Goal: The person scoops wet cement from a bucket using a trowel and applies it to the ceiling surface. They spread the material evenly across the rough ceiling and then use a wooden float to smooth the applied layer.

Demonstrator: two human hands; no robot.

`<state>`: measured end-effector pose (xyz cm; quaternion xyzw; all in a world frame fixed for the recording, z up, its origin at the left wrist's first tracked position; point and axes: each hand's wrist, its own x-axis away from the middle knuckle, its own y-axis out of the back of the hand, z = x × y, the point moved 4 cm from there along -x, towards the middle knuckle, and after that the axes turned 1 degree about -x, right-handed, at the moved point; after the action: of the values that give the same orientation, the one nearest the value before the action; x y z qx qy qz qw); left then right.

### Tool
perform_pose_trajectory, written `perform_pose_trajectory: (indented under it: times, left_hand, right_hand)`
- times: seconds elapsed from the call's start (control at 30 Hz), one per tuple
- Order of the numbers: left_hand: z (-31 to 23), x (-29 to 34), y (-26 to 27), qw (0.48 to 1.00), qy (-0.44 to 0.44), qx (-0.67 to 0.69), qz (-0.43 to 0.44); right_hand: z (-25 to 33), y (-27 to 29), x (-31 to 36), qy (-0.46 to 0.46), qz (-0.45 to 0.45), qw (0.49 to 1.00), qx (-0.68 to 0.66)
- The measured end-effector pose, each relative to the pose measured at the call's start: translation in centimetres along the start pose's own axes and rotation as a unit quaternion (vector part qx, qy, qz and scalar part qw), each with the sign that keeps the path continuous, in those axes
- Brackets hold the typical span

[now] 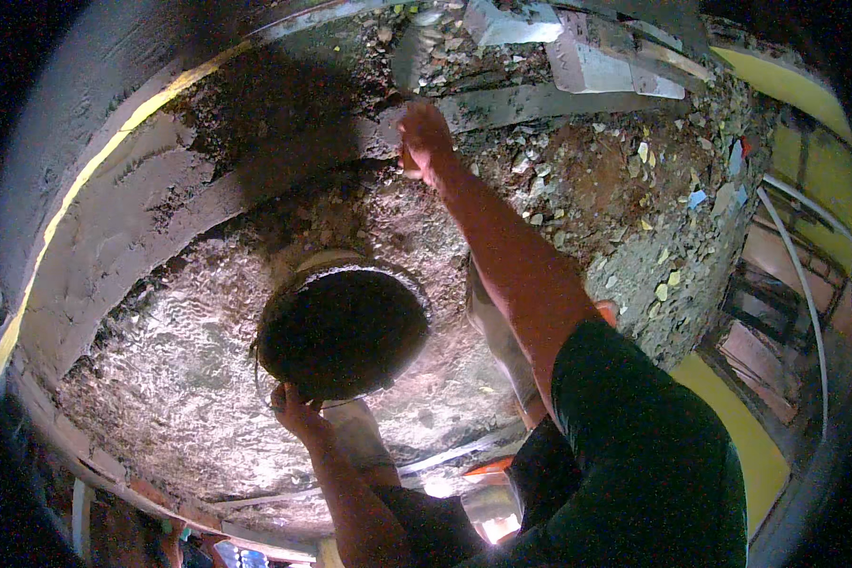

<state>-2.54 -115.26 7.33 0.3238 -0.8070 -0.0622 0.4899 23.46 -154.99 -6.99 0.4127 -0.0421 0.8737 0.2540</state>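
A round bucket point(417, 284) stands mid-view on the rough ground, its mouth toward me. Its inside is dark, so I cannot tell what it holds. My left hand point(301, 415) is closed at the near side of its rim, by the thin wire handle. Stretched far ahead, my right hand point(426, 140) is closed round the light-brown handle point(408, 161) of what looks like a trowel. The blade is hard to make out against the grey mortar. That hand is over a smooth, curved grey mortar strip point(502, 106), beyond the bucket.
Stones and broken tile pieces point(667, 284) litter the ground at right. Pale blocks point(601, 66) lie at the far side. A yellow band point(114, 137) runs along the grey wall at left. Framed items and a pale pipe point(805, 293) stand at the right edge.
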Motion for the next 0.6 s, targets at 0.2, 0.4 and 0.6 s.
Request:
perform_pose_trajectory:
  times: [0.2, 0.4, 0.6]
  left_hand:
    - [0.2, -0.2, 0.2, 1.000, -0.010, 0.011, 0.009]
    - [0.4, -0.3, 0.3, 0.999, -0.012, -0.022, 0.035]
    - [0.1, -0.4, 0.1, 0.998, -0.034, -0.001, 0.044]
  right_hand:
    - [-3.2, 0.1, 4.3, 0.042, 0.007, 0.994, -0.104]
    - [1.6, -1.2, -1.1, 0.053, 0.084, 0.993, 0.071]
    - [-0.9, 2.5, 1.0, -0.001, -0.043, 0.995, -0.094]
